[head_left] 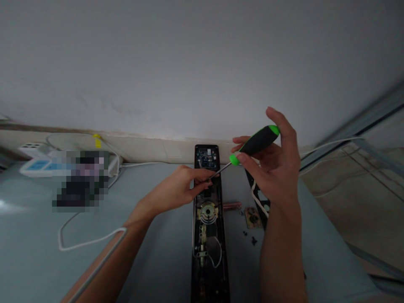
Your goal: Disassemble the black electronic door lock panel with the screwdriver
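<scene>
A long, narrow black housing (210, 275), which looks like part of an electronic door lock, lies on the table, pointing away from me. It holds a circuit board (207, 159) at its far end, a round metal spring part (208, 212) midway and a thin white wire (217, 252) nearer me. My right hand (274, 164) grips a screwdriver (257, 141) with a black and green handle, its shaft slanting down to the left. Over the housing, my left hand (183, 189) pinches at the screwdriver's tip; whatever its fingertips hold is too small to make out.
Right of the housing lie a square metal plate (253, 218), several small dark screws (254, 241) and a copper-coloured part (232, 205). Another black panel (260, 195) is partly behind my right arm. A white cable (91, 242) crosses my left forearm. A power strip (36, 167) sits far left, before the wall (176, 75).
</scene>
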Available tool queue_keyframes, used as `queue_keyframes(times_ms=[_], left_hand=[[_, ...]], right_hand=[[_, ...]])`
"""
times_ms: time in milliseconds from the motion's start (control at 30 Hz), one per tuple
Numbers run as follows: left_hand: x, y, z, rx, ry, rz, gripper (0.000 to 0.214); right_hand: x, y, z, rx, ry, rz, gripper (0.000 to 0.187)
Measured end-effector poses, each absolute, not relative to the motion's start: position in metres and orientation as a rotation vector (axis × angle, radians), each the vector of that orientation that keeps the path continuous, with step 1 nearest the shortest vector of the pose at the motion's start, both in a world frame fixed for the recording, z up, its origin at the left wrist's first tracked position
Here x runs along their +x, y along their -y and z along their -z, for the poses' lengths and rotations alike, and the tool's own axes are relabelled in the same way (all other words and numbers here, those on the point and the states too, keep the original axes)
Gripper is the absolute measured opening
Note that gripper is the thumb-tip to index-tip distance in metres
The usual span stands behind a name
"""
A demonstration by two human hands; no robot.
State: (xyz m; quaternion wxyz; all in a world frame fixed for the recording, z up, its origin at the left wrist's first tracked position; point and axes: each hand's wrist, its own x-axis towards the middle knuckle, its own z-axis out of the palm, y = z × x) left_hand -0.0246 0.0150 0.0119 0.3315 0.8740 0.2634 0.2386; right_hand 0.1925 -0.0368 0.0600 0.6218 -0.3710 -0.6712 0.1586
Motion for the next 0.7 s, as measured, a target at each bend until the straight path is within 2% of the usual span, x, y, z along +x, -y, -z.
queue_keyframes(times_ms=[67,200,333,433,700], left_hand=[[-0.0236,-0.0139,-0.0112,2.306,-0.681,-0.671,0.031],[-0.0254,-0.0146,-0.011,2.384,-0.695,-0.768,0.038],[-0.0296,-0.0188,-0.0122,2.422,-0.762,-0.752,0.029],[-0.0309,-0.0215,-0.0112,2.435,-0.791,-0.684,0.022],[-0.0276,-0.0218,-0.0061,2.395,-0.777,-0.622,0.022]], right_hand=[[0.1913,0.0388,-0.0619,-0.834,1.499,-0.352,0.071],[0.1932,0.0436,-0.0628,-0.855,1.529,-0.31,0.058],[0.1974,0.0464,-0.0599,-0.974,1.673,-0.29,0.047],[0.1968,0.0454,-0.0581,-1.016,1.736,-0.249,0.045],[0.1943,0.0427,-0.0596,-1.053,1.849,-0.182,0.042]])
